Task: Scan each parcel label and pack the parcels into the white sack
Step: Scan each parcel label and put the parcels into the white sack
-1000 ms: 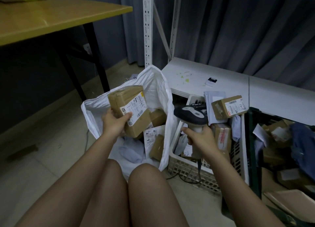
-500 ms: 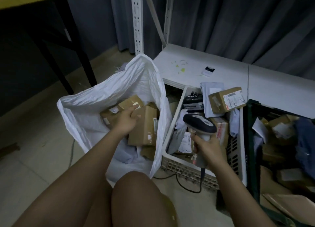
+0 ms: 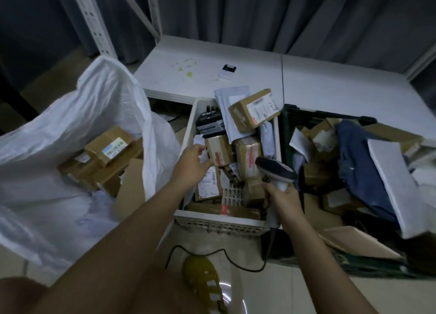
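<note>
At frame left, one white woven sack holds several brown cardboard parcels. One white slatted plastic crate, centre, holds more. The left hand grips nothing there, open; the right hand's grip wraps one grey handheld scanner.

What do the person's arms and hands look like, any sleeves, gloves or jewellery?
Both forearms are bare to the frame's edge, with no sleeves showing. The left hand and right hand wear no gloves, and no watch, bracelet or ring can be made out. The light is dim, so fine details such as the nails cannot be told.
</note>
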